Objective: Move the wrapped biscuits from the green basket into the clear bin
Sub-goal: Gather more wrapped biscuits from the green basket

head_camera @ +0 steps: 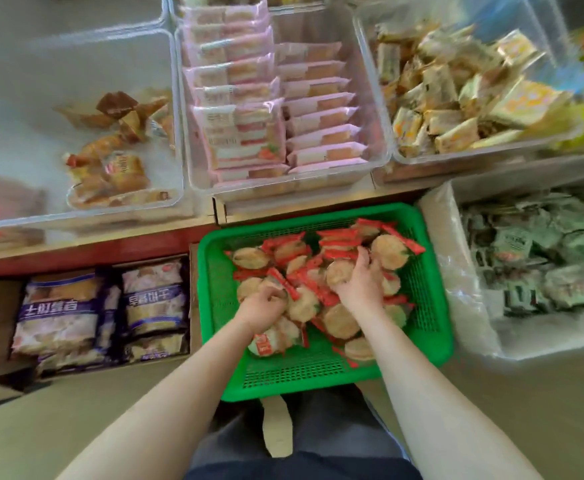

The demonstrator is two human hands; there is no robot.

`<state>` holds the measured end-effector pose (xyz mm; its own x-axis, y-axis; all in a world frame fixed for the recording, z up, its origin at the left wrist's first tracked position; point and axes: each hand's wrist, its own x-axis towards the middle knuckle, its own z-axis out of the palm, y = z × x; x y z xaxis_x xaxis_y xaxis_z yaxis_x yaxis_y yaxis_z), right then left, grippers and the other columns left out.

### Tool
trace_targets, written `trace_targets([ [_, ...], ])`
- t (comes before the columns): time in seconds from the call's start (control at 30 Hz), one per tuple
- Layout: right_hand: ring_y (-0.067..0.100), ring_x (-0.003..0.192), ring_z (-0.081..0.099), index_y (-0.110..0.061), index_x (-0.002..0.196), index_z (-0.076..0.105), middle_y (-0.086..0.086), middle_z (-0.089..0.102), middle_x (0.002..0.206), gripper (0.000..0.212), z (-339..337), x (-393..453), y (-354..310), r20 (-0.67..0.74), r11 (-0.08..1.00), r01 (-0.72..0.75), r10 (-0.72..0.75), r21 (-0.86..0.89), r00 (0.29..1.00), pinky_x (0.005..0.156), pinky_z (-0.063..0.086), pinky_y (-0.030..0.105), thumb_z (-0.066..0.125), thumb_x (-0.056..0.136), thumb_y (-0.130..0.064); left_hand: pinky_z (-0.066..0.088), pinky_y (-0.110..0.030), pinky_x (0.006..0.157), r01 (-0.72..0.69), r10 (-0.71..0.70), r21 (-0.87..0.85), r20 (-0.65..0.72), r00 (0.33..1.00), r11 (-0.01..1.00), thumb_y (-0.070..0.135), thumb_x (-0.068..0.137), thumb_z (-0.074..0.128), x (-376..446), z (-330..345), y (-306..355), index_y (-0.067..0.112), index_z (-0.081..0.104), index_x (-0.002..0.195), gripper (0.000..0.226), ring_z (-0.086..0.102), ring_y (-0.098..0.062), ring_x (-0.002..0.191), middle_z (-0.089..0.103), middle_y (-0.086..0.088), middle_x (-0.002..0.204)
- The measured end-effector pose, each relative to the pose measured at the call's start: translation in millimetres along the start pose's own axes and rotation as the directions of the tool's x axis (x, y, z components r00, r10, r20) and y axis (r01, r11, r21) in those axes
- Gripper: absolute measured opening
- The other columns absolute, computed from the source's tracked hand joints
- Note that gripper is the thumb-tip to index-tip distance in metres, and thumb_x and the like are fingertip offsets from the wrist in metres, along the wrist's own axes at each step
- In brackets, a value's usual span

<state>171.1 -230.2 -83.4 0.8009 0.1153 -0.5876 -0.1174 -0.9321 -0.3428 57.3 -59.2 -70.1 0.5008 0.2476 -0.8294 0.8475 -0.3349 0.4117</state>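
A green basket [425, 306] sits low in the middle, on my lap, and holds several round wrapped biscuits [389, 251] in clear wrappers with red ends. My left hand [261, 308] is inside the basket at its left side, fingers curled round a wrapped biscuit. My right hand [361, 282] is in the middle of the pile, fingers curled over a biscuit packet. A large clear bin [166, 64] stands at the upper left with a few brown and orange packets in its right part.
A clear bin of pink wrapped cakes [370, 98] stands behind the basket, and a clear bin of yellow packets [363, 46] is at the upper right. A bin of green packets [450, 271] is right of the basket. Blue snack bags [62, 313] lie at lower left.
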Motion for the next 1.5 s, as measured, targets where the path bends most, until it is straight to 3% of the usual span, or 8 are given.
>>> trace_targets([
  [0.17, 0.018, 0.093, 0.063, -0.013, 0.137, 0.039, 0.002, 0.061, 0.112, 0.057, -6.1, 19.6, -1.5, 0.030, 0.926, -0.089, 0.083, 0.367, 0.996, 0.069, 0.050, 0.028, 0.068, 0.088, -0.019, 0.045, -0.025, 0.057, 0.080, -0.080, 0.014, -0.024, 0.997, 0.997, 0.032, 0.093, 0.047, 4.1, 2.8, 13.2, 0.024, 0.053, 0.131, 0.039, 0.056, -0.010, 0.066, 0.054, 0.013, 0.083],
  [0.37, 0.015, 0.059, 0.051, -0.018, 0.077, 0.056, -0.003, 0.054, 0.068, 0.021, -26.0, 27.8, -1.6, 0.276, 0.993, -0.007, -0.026, 0.115, 0.961, 0.049, 0.032, 0.029, 0.065, 0.088, -0.034, 0.051, -0.034, 0.058, 0.001, -0.007, -0.045, -0.120, 0.993, 0.999, 0.031, 0.089, 0.053, 0.2, 11.4, 39.6, 0.023, 0.059, 0.120, 0.033, 0.058, -0.017, 0.065, 0.065, 0.002, 0.085],
  [0.57, 0.019, 0.086, 0.062, -0.022, 0.082, 0.061, -0.002, 0.066, 0.093, 0.018, -33.5, 1.6, -24.9, 0.327, 0.919, 0.063, -0.201, 0.388, 0.923, 0.062, 0.044, 0.031, 0.060, 0.087, -0.040, 0.037, -0.037, 0.108, -0.243, 0.231, -0.155, -0.092, 0.969, 0.958, 0.042, 0.067, 0.080, -1.2, 28.9, 64.8, 0.027, 0.016, 0.153, 0.108, 0.035, -0.022, 0.135, 0.035, -0.005, 0.149],
  [0.7, 0.019, 0.089, 0.065, -0.013, 0.091, 0.068, 0.003, 0.070, 0.092, 0.040, -40.8, -8.2, -36.7, 0.335, 0.872, 0.098, -0.286, 0.480, 0.898, 0.074, 0.054, 0.036, 0.053, 0.093, -0.050, 0.058, -0.029, 0.082, -0.189, 0.180, -0.481, -0.064, 0.982, 0.856, 0.024, 0.081, 0.074, 1.8, 21.9, 70.5, 0.013, 0.036, 0.145, 0.075, 0.063, -0.020, 0.102, 0.062, -0.005, 0.120],
  [0.8, 0.016, 0.099, 0.060, -0.020, 0.111, 0.060, -0.003, 0.060, 0.110, 0.021, -44.9, 4.4, -27.3, 0.018, 0.919, 0.164, -0.183, 0.359, 0.983, 0.076, 0.046, 0.029, 0.059, 0.093, -0.032, 0.057, -0.052, 0.084, 0.069, -0.009, -0.810, 0.079, 0.997, 0.582, 0.018, 0.088, 0.069, 3.2, 10.0, 58.5, 0.006, 0.052, 0.129, 0.046, 0.069, -0.034, 0.089, 0.069, -0.022, 0.109],
  [0.93, 0.022, 0.103, 0.055, -0.021, 0.120, 0.051, 0.005, 0.051, 0.127, 0.033, -44.3, 27.0, -13.1, -0.040, 0.980, 0.070, -0.063, 0.188, 0.997, 0.075, 0.043, 0.031, 0.062, 0.090, -0.017, 0.057, -0.030, 0.053, 0.153, -0.073, -0.855, 0.134, 0.988, 0.496, 0.025, 0.090, 0.067, 1.6, -1.1, 36.9, 0.005, 0.057, 0.123, 0.040, 0.073, -0.022, 0.068, 0.075, -0.011, 0.087],
  [1.17, 0.019, 0.091, 0.056, -0.020, 0.109, 0.062, 0.004, 0.057, 0.116, 0.017, -17.5, 25.7, -10.2, 0.027, 0.985, 0.165, -0.166, 0.046, 0.986, 0.071, 0.044, 0.028, 0.060, 0.093, -0.016, 0.059, -0.041, 0.081, 0.165, -0.020, -0.860, 0.178, 0.984, 0.483, 0.045, 0.096, 0.053, 2.5, -3.1, 18.1, 0.012, 0.063, 0.119, 0.041, 0.071, -0.027, 0.100, 0.073, -0.012, 0.110],
  [1.5, 0.018, 0.092, 0.053, -0.024, 0.071, 0.054, -0.003, 0.054, 0.096, 0.023, -64.4, -14.5, -41.2, 0.051, 0.907, 0.301, -0.330, 0.295, 0.943, 0.075, 0.038, 0.033, 0.064, 0.087, -0.037, 0.056, -0.044, 0.087, 0.001, -0.065, -0.809, -0.047, 0.997, 0.588, 0.046, 0.099, 0.047, -7.3, -14.0, 39.4, 0.014, 0.060, 0.120, 0.040, 0.072, -0.022, 0.094, 0.075, -0.005, 0.101],
])
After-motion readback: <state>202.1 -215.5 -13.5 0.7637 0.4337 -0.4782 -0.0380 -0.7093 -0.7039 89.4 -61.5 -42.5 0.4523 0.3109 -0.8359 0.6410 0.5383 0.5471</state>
